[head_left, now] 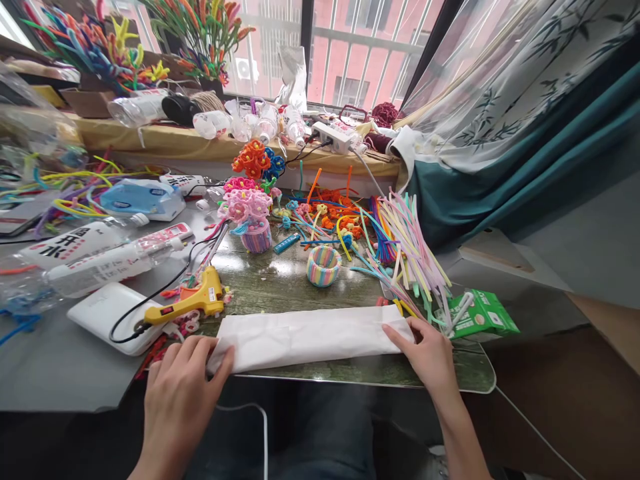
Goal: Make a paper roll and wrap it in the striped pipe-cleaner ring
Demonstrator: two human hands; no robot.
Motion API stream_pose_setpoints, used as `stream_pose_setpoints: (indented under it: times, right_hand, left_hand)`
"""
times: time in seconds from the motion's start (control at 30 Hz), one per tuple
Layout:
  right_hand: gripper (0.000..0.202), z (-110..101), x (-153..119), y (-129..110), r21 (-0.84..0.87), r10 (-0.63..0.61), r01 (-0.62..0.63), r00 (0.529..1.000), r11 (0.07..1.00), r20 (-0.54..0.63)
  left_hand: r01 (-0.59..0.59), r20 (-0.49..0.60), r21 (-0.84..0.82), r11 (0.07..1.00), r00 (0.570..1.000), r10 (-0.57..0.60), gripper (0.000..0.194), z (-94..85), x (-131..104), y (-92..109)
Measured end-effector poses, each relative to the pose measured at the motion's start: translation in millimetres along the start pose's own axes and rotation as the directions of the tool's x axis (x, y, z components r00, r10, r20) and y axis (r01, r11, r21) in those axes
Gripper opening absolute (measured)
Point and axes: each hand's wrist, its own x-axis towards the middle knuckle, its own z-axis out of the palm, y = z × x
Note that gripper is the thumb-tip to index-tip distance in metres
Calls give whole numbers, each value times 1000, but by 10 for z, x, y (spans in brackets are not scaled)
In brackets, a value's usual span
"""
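A long folded strip of white paper [310, 339], perhaps tissue, lies along the front of the dark green table [270, 287]. At its left end, my left hand [187, 377] pinches the paper between thumb and fingers. My right hand [425, 350] grips the other end, thumb on top and fingers behind. Beyond the paper stands a small striped pastel ring-shaped pot [323, 267]. Left of that, a purple woven pot [257, 237] holds pink pipe-cleaner flowers [246, 205].
A yellow glue gun [193, 298] rests beside a white power bank [117, 317]. Plastic bottles [115, 260] lie at the left. Loose pastel pipe cleaners [407, 240] and a green packet [480, 313] are at the right. A power strip [331, 137] sits on the windowsill.
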Motion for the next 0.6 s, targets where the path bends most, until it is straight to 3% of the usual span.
stream_pose_setpoints:
  times: [0.1,0.2,0.33,0.47,0.6]
  right_hand:
    - [54,20,-3,-2,-12,-6,6,1000,1000,-17]
    - [47,42,-7,5,41,24,-23,999,999,-31]
    - [52,74,-6,28,92,45,-38,996,995,-78]
    - [52,101,0,41,104,24,-15,996,994,-89]
    - [54,134,-4,51,98,30,-18,992,995,-120]
  left_hand:
    - [-52,-113,60,997,992,59,33,-15,-10,41]
    - [-199,-191,84,976,959,212,37,2,-29,30]
    - [-483,-80,-76,873,875,477,50,36,-22,-27]
    - [-583,59,-155,798,800,597,55,63,91,-69]
    - [-677,84,-89,731,726,683,56,86,239,-110]
